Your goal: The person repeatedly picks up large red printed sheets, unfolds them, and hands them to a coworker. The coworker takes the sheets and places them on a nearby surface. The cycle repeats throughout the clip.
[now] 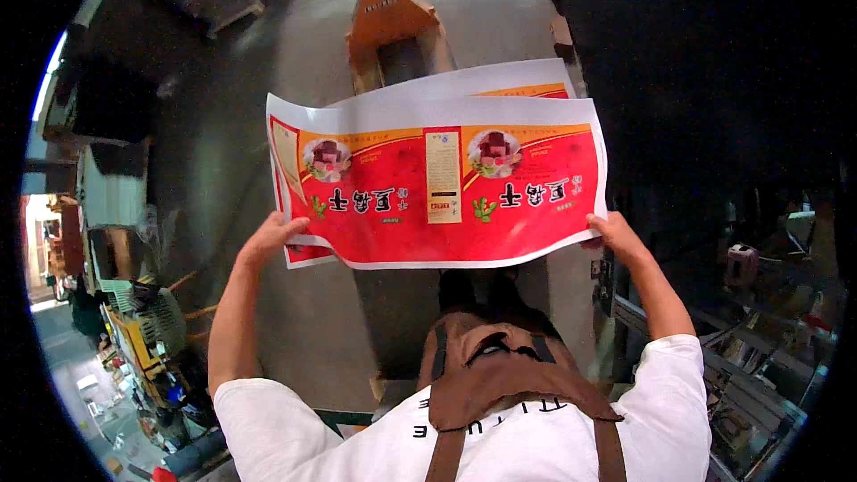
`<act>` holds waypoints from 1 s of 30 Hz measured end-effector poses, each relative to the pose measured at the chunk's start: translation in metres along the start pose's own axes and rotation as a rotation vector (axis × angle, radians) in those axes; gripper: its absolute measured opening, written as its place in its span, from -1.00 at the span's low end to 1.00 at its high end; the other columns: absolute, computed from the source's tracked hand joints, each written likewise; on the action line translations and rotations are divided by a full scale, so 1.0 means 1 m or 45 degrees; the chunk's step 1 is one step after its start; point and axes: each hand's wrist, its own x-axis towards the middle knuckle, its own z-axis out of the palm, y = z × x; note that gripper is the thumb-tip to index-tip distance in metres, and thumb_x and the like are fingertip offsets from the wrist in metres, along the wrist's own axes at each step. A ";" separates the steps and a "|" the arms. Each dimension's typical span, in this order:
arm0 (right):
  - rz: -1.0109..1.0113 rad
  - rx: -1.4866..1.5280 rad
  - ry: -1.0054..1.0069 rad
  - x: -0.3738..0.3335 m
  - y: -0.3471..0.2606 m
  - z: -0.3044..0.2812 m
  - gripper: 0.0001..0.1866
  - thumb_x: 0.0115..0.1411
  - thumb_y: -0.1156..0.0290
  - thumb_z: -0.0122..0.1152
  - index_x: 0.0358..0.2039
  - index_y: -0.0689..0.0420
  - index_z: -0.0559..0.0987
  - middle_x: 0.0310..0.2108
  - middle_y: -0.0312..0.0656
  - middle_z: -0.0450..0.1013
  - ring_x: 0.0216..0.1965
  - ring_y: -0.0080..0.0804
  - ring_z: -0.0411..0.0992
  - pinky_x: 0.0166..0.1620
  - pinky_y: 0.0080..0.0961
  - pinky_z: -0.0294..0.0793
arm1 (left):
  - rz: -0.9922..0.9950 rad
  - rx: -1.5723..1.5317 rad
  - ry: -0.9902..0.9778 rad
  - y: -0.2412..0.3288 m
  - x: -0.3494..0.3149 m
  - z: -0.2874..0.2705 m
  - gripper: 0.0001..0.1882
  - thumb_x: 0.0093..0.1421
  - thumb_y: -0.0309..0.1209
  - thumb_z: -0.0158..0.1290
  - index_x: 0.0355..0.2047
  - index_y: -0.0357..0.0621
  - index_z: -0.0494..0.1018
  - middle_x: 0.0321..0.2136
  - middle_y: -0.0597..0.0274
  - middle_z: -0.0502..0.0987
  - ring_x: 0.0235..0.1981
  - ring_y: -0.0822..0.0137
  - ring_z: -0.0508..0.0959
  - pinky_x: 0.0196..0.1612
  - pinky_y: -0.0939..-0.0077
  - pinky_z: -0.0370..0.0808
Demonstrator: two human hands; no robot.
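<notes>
Held out in front of me are large printed sheets point(375, 245), red and orange with white margins, food pictures and upside-down lettering. At least two lie loosely over one another; the rear one shows above the top edge and at the lower left. My left hand point(275, 236) pinches the sheets' left edge near the lower corner, thumb on top. On the opposite side my right hand point(618, 236) grips the right edge in the same way. Between the hands the paper sags and curves a little. The fingers underneath are hidden.
Beyond the sheets an orange pallet jack point(388, 13) stands on the grey floor point(308, 54). At left are a fan-like round grille point(161, 314) and cluttered equipment. Dark metal racks or machinery point(759, 348) fill the right side. I wear a brown apron point(509, 384).
</notes>
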 end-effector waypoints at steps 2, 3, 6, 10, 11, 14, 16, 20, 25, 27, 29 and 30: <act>-0.184 0.102 0.005 -0.021 -0.018 -0.012 -0.57 0.05 0.07 0.02 -0.30 0.23 0.47 -0.44 -0.19 0.46 -0.48 -0.46 0.44 -0.46 -0.52 0.45 | 0.067 -0.182 -0.100 0.016 -0.022 -0.021 -0.69 0.01 -0.18 0.03 -0.40 -0.20 0.41 -0.53 0.28 0.47 -0.60 0.46 0.43 -0.59 0.57 0.38; -0.263 0.237 0.057 -0.031 -0.029 -0.011 -0.59 0.05 0.09 0.02 -0.31 0.22 0.47 -0.47 -0.20 0.45 -0.54 -0.45 0.43 -0.50 -0.51 0.45 | 0.106 -0.312 0.082 0.036 -0.043 -0.017 -0.70 0.01 -0.18 0.02 -0.48 -0.20 0.42 -0.62 0.29 0.44 -0.67 0.48 0.39 -0.67 0.62 0.32; -0.503 0.610 0.152 -0.029 -0.051 -0.023 -0.60 0.04 0.09 0.03 -0.31 0.19 0.47 -0.52 -0.28 0.45 -0.62 -0.52 0.39 -0.60 -0.61 0.40 | 0.337 -0.831 0.451 0.032 -0.086 -0.037 -0.73 0.05 -0.20 -0.03 -0.46 -0.19 0.41 -0.65 0.28 0.44 -0.77 0.47 0.37 -0.76 0.67 0.28; -0.693 1.174 0.159 -0.001 -0.070 -0.080 -0.78 0.10 0.22 0.01 -0.40 0.10 0.46 -0.57 -0.36 0.43 -0.66 -0.68 0.36 -0.67 -0.75 0.33 | 0.550 -1.312 0.603 0.015 -0.101 -0.063 -0.65 0.10 -0.23 -0.09 -0.24 -0.28 0.34 -0.39 0.10 0.49 -0.41 0.31 0.50 -0.37 0.48 0.47; -0.664 1.211 0.183 0.001 -0.069 -0.105 -0.81 0.10 0.23 0.01 -0.42 0.08 0.45 -0.58 -0.38 0.42 -0.67 -0.70 0.34 -0.67 -0.76 0.32 | 0.564 -1.402 0.680 0.020 -0.098 -0.054 -0.63 0.12 -0.23 -0.10 -0.20 -0.30 0.32 -0.34 0.07 0.48 -0.33 0.28 0.50 -0.28 0.43 0.47; -0.644 1.238 0.406 -0.013 -0.070 -0.134 -0.84 0.09 0.24 0.02 -0.44 0.04 0.45 -0.60 -0.43 0.41 -0.70 -0.71 0.31 -0.68 -0.81 0.27 | 0.631 -1.579 0.373 -0.040 -0.088 -0.081 -0.61 0.14 -0.23 -0.14 -0.16 -0.30 0.31 -0.24 0.05 0.46 -0.16 0.25 0.44 -0.11 0.33 0.39; -0.604 1.180 0.544 -0.036 -0.045 -0.138 -0.84 0.08 0.25 0.05 -0.45 0.05 0.45 -0.59 -0.43 0.42 -0.70 -0.68 0.32 -0.67 -0.80 0.27 | 0.659 -1.547 0.204 -0.061 -0.077 -0.070 -0.62 0.15 -0.20 -0.16 -0.18 -0.27 0.33 -0.28 0.11 0.47 -0.27 0.29 0.47 -0.20 0.40 0.41; -0.284 1.206 0.821 -0.064 -0.007 -0.103 -0.84 0.04 0.30 0.09 -0.41 0.10 0.47 -0.51 -0.35 0.45 -0.61 -0.55 0.38 -0.58 -0.69 0.38 | 0.452 -1.690 0.549 -0.078 -0.069 -0.016 -0.67 0.16 -0.18 -0.16 -0.29 -0.19 0.39 -0.51 0.25 0.48 -0.57 0.44 0.42 -0.53 0.61 0.39; -0.281 1.370 0.527 -0.079 0.015 -0.094 -0.81 0.07 0.33 0.06 -0.37 0.17 0.49 -0.38 -0.19 0.48 -0.36 -0.38 0.45 -0.29 -0.47 0.49 | 0.076 -1.747 0.465 -0.127 -0.054 -0.037 -0.73 0.14 -0.20 -0.12 -0.46 -0.11 0.45 -0.67 0.34 0.46 -0.71 0.52 0.39 -0.71 0.73 0.31; -0.231 1.362 0.533 -0.081 0.026 -0.100 -0.82 0.07 0.33 0.05 -0.37 0.16 0.49 -0.38 -0.19 0.48 -0.34 -0.37 0.45 -0.27 -0.46 0.47 | -0.057 -1.794 0.499 -0.148 -0.057 -0.036 -0.73 0.14 -0.20 -0.10 -0.49 -0.10 0.46 -0.68 0.35 0.47 -0.71 0.52 0.40 -0.72 0.72 0.32; -0.244 1.321 0.566 -0.082 0.026 -0.092 -0.83 0.08 0.33 0.04 -0.39 0.15 0.49 -0.39 -0.21 0.48 -0.35 -0.39 0.44 -0.28 -0.45 0.47 | -0.166 -1.710 0.602 -0.120 -0.055 -0.018 -0.75 0.15 -0.21 -0.12 -0.47 -0.07 0.46 -0.69 0.38 0.45 -0.72 0.52 0.37 -0.71 0.68 0.31; -0.233 1.295 0.571 -0.082 0.028 -0.089 -0.83 0.08 0.32 0.04 -0.40 0.15 0.49 -0.39 -0.22 0.48 -0.35 -0.40 0.44 -0.29 -0.45 0.46 | -0.142 -1.739 0.557 -0.124 -0.059 -0.016 -0.75 0.15 -0.21 -0.12 -0.48 -0.06 0.46 -0.69 0.39 0.44 -0.72 0.52 0.37 -0.70 0.67 0.31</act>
